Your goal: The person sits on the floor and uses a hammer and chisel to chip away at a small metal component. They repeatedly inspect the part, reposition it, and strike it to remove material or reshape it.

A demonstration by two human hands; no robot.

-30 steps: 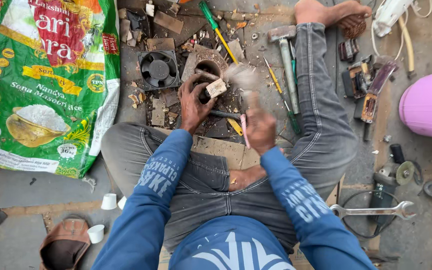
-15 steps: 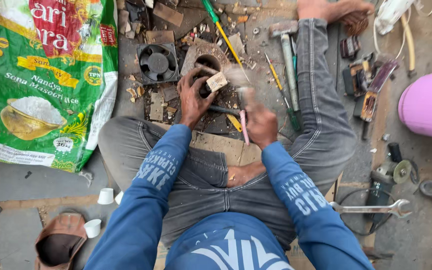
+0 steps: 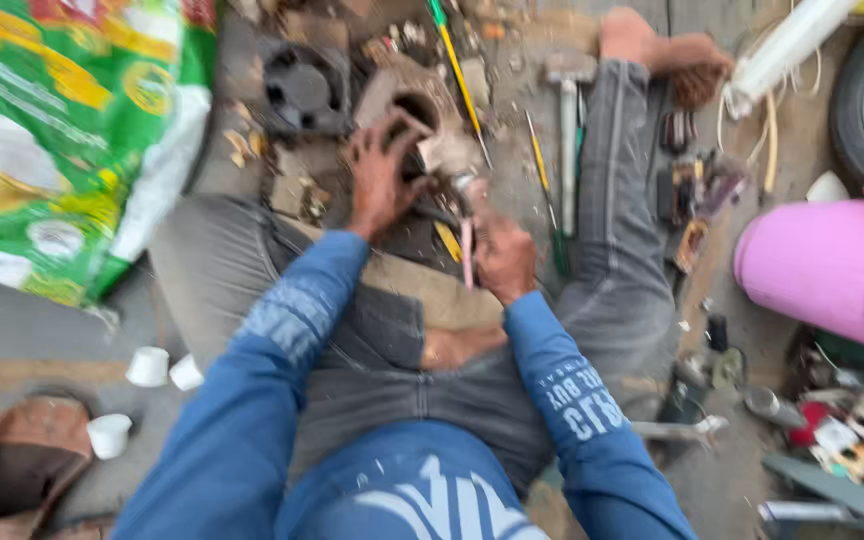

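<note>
Seated on the floor (image 3: 42,330): left hand (image 3: 380,180) spread, fingers pressing down on a rusty metal part (image 3: 414,108) between the legs. Right hand (image 3: 500,255) closed around a pink-handled tool (image 3: 467,250), head blurred, just beside that part. Large green and yellow printed sack (image 3: 57,140) lies far left; pink bucket (image 3: 827,265) right.

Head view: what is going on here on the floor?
A person sits on the floor with scrap parts and tools spread in front. The left hand presses on a brownish metal part with a round opening. The right hand grips a pink-handled tool beside it. A hammer and a screwdriver lie nearby, a pink bucket stands to the right.
</note>
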